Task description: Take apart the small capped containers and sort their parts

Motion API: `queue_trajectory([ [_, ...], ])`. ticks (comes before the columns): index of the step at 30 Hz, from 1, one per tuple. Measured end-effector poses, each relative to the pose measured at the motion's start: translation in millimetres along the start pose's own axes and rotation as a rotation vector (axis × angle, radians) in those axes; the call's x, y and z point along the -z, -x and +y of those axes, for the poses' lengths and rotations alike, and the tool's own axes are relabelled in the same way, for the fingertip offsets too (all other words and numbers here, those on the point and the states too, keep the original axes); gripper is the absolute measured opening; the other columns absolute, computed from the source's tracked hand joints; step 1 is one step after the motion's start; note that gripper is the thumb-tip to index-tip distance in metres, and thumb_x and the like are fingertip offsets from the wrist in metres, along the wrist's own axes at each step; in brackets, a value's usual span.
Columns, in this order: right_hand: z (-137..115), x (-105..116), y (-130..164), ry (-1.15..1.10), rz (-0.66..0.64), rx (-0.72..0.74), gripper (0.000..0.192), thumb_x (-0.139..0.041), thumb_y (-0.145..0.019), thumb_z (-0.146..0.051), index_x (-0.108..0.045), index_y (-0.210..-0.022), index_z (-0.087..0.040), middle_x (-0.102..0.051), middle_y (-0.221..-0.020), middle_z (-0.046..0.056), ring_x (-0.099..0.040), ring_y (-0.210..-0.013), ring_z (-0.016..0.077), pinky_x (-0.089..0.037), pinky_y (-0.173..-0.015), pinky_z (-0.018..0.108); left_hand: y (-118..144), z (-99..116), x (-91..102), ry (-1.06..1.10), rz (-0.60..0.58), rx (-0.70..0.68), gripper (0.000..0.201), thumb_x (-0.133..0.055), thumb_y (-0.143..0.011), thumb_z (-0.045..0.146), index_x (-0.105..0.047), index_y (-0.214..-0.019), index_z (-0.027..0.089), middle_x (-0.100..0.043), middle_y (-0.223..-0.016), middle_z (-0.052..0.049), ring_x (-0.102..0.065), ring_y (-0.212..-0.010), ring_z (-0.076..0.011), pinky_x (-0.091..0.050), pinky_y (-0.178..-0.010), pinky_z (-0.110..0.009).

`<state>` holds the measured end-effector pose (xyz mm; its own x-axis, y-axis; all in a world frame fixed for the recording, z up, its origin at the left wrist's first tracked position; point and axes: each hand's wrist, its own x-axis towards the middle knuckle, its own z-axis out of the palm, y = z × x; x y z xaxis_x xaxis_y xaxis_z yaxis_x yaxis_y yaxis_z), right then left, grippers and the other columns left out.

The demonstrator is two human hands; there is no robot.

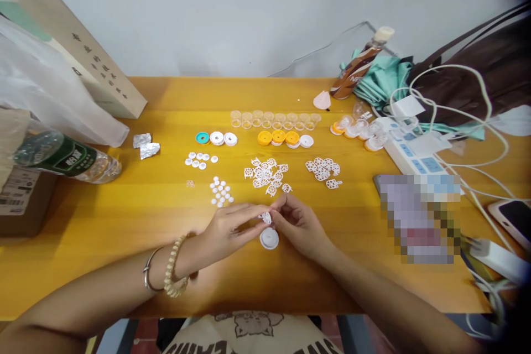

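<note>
I see both hands meeting above the near-centre of the wooden table [124,215]. My left hand [226,229] and right hand [296,221] pinch between their fingertips one small white lattice part [266,217]; thumbs and forefingers of both hands are pressed together on it. Directly below that part, a white round cap [269,239] lies flat on the table, just beside the fingers of the right hand; I cannot tell whether they touch it. The left wrist carries a beaded bracelet [174,268] and a metal bangle [149,276].

Beyond the hands, toward the table's centre:
- a loose pile of white lattice parts [265,172], with a second pile [323,168] to its right;
- a cluster of small white discs [221,192], and another cluster [199,160] further left;
- a row of yellow caps [277,137] ending in one white cap;
- a teal cap [202,138] beside two white ones;
- a row of clear cups [274,119] nearer the far edge.

At the left edge lie a plastic bottle [66,157] on its side and a cardboard box [22,199]. At the right edge sit a white power strip [410,149] with cables, and a phone [512,221].
</note>
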<state>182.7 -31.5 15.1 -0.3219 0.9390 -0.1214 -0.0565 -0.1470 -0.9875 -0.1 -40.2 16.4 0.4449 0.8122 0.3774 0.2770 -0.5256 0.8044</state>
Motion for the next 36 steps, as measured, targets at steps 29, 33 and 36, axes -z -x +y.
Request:
queue_trajectory([
  [29,-26.2,30.5,-49.1,0.742,0.150,0.219,0.028,-0.055,-0.082,-0.030,-0.065,-0.105,-0.017,-0.066,-0.073,0.003,-0.057,-0.063,0.0147,-0.049,-0.062,0.029,-2.2,-3.3,7.0,0.022,-0.053,0.086,0.040,-0.054,-0.088,0.020,-0.049,-0.127,0.022,-0.062,-0.091,-0.005,-0.056,-0.079,-0.0125,-0.049,-0.073,-0.027],
  [33,-32.1,16.7,-14.6,0.587,-0.061,0.344,0.030,-0.058,-0.082,-0.028,-0.058,-0.111,-0.022,-0.066,-0.082,0.002,-0.061,-0.074,0.0143,-0.052,-0.071,0.029,-1.3,-4.9,6.0,0.053,-0.039,0.091,0.038,-0.052,-0.088,0.021,-0.050,-0.126,0.021,-0.064,-0.096,-0.007,-0.059,-0.083,-0.0140,-0.051,-0.074,-0.029],
  [36,-29.0,11.3,5.8,0.648,-0.257,0.426,0.033,-0.059,-0.083,-0.023,-0.055,-0.116,-0.027,-0.064,-0.099,0.004,-0.061,-0.090,0.0160,-0.052,-0.080,0.030,-0.5,-6.8,4.0,0.097,-0.028,0.149,0.032,-0.054,-0.087,0.022,-0.056,-0.120,0.021,-0.066,-0.105,-0.008,-0.061,-0.092,-0.0154,-0.053,-0.080,-0.030],
])
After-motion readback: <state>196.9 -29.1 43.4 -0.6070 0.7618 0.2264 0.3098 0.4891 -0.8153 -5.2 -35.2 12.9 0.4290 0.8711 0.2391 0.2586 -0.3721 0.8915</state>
